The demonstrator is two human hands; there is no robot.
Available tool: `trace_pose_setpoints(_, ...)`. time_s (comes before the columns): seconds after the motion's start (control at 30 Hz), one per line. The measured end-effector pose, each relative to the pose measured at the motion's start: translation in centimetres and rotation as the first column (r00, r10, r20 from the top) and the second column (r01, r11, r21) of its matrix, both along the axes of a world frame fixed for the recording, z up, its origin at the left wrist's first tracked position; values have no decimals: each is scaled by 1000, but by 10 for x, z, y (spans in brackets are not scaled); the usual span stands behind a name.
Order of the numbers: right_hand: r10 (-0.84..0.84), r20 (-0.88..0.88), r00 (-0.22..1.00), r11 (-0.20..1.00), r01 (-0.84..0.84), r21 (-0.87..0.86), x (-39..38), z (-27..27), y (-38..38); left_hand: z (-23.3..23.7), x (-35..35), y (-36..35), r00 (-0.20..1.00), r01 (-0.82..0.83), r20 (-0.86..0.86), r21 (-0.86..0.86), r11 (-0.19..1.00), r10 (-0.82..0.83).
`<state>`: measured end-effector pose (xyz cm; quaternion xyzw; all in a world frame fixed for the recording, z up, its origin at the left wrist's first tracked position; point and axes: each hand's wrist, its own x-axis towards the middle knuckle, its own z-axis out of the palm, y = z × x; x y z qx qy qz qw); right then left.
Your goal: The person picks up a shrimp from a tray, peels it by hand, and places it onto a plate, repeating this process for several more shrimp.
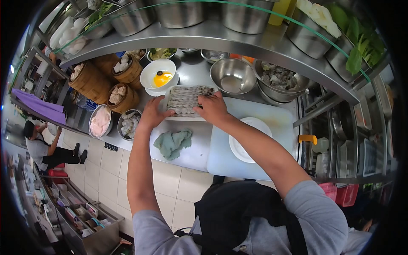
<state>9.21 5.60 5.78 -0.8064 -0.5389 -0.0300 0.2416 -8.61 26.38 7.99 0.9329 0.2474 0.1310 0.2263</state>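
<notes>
A shallow white tray holds rows of raw grey shrimp and sits on the steel counter. At its left edge, my left hand grips the tray, thumb along the front corner. My right hand is closed over the right end, its fingers curled onto the shrimp and the rim; its palm side is hidden. Just behind the tray is a white bowl with yellow egg and a small dark piece. A crumpled green cloth lies in front of the tray.
A cutting board bears a white plate under my right forearm. Steel bowls stand behind. Bamboo steamers and bowls of pink paste and shrimp are left. A steel shelf crosses above. Another person stands far left.
</notes>
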Motion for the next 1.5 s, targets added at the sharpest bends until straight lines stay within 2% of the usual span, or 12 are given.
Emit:
trace_pose_setpoints(0.13, -20, -58, 998, 994, 26, 107, 4, 7, -25, 16, 9, -3, 997, -47, 37, -330, 943, 63)
trace_pose_setpoints(0.4, -290, -165, 943, 955, 297, 14, -25, -9, -244, 39, 150, -97, 826, 367, 416, 118, 923, -381)
trace_pose_setpoints(0.57, -490, -307, 816, 867, 493, -71, -62, 1, -326, 50, 285, -208, 760, 571, 281, 140, 809, -586)
trace_pose_setpoints(0.73, -589, -328, 738, 785, 619, -18, -80, 8, -365, 31, 392, -265, 815, 579, -161, 186, 794, -556)
trace_pose_setpoints(0.9, -570, -379, 729, 789, 615, -4, -75, 11, -392, -34, 446, -234, 858, 513, -98, 140, 847, -504)
trace_pose_setpoints(0.93, -569, -384, 728, 789, 615, -3, -72, 17, -392, -85, 477, -205, 760, 649, 281, -311, 694, -586)
trace_pose_setpoints(0.97, -540, -370, 756, 807, 590, 28, -66, 27, -389, -127, 507, -174, 655, 754, 629, -585, 299, -419)
trace_pose_setpoints(1.03, -498, -357, 790, 832, 552, 61, -49, 42, -382, -78, 461, -179, 697, 715, 558, -488, 501, -450)
trace_pose_setpoints(1.17, -383, -273, 882, 858, 449, 247, -6, 75, -349, 43, 324, -198, 887, 354, 258, 156, 922, -384)
trace_pose_setpoints(1.27, -330, -282, 901, 859, 410, 307, 24, 100, -306, 101, 260, -222, 851, 525, 435, -664, 532, -295)
trace_pose_setpoints(1.43, -182, -155, 971, 903, 227, 365, 35, 113, -253, 92, 179, -241, 834, 549, 469, -758, 352, -290)
trace_pose_setpoints(1.5, -213, -430, 877, 912, 337, 235, 32, 113, -242, 81, 159, -241, 826, 560, 477, -751, 350, -300)
